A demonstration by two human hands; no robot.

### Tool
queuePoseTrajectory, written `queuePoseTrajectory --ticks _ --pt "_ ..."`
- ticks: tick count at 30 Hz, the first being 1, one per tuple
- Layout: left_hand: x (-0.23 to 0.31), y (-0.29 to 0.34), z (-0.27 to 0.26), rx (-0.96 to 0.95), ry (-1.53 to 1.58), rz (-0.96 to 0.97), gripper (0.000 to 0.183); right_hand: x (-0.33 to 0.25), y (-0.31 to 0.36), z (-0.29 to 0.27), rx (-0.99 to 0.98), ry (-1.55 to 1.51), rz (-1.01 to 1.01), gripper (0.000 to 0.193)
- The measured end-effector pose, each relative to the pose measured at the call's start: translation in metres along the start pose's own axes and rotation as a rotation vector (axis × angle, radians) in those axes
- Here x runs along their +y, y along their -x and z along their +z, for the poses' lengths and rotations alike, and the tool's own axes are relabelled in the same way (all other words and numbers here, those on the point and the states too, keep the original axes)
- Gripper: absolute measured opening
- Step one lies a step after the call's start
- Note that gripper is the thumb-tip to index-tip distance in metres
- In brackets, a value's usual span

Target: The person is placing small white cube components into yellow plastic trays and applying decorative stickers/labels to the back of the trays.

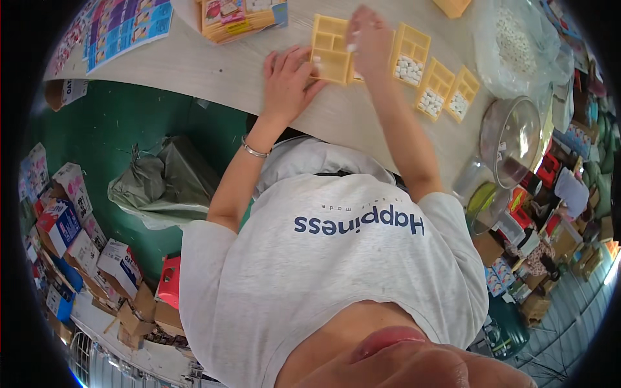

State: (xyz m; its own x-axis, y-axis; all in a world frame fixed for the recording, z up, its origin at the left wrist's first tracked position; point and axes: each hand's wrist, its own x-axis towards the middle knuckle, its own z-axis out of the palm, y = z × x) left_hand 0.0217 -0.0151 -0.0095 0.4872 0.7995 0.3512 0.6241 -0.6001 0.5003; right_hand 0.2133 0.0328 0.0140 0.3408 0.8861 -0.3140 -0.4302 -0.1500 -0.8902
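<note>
Several yellow compartment trays stand in a row on the table. My left hand (pixel 286 81) lies with fingers spread beside the leftmost tray (pixel 332 44), its thumb and fingertips near the tray's lower left edge. A few small white pieces (pixel 316 63) lie in that tray's large compartment. Over the second tray, my right hand (pixel 372 45) is closed and somewhat blurred, with small white pieces (pixel 352 47) at its fingers; it hides most of that tray. The third tray (pixel 414 37), the fourth tray (pixel 438 78) and the last tray (pixel 468 83) each have white pieces in their large compartment.
A clear plastic bag of white pieces (pixel 514 48) lies at the right, above a transparent bowl (pixel 527 139). Printed sheets (pixel 129 32) and a stack of yellow trays with printed cards (pixel 242 22) are at the left. Cartons (pixel 119 265) and a grey-green bag (pixel 165 178) stand on the floor.
</note>
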Motion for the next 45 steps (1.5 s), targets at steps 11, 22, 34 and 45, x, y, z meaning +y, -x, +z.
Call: queuePoseTrajectory --ticks 11,22,34,45 --pt "0.015 0.001 0.003 0.072 0.006 -0.099 0.033 0.028 0.035 0.009 -0.170 -0.070 -0.269 0.028" --pt "0.023 0.005 0.002 -0.128 -0.127 -0.033 0.085 0.025 0.032 0.001 -0.154 -0.309 -0.237 0.020" --pt "0.033 0.013 0.009 -0.203 -0.203 -0.054 0.102 0.039 0.040 -0.011 -0.193 -0.258 -0.309 0.018" --pt "0.033 0.019 -0.004 -0.114 -0.071 -0.061 0.103 0.010 0.065 -0.041 -0.244 0.154 -0.395 0.018"
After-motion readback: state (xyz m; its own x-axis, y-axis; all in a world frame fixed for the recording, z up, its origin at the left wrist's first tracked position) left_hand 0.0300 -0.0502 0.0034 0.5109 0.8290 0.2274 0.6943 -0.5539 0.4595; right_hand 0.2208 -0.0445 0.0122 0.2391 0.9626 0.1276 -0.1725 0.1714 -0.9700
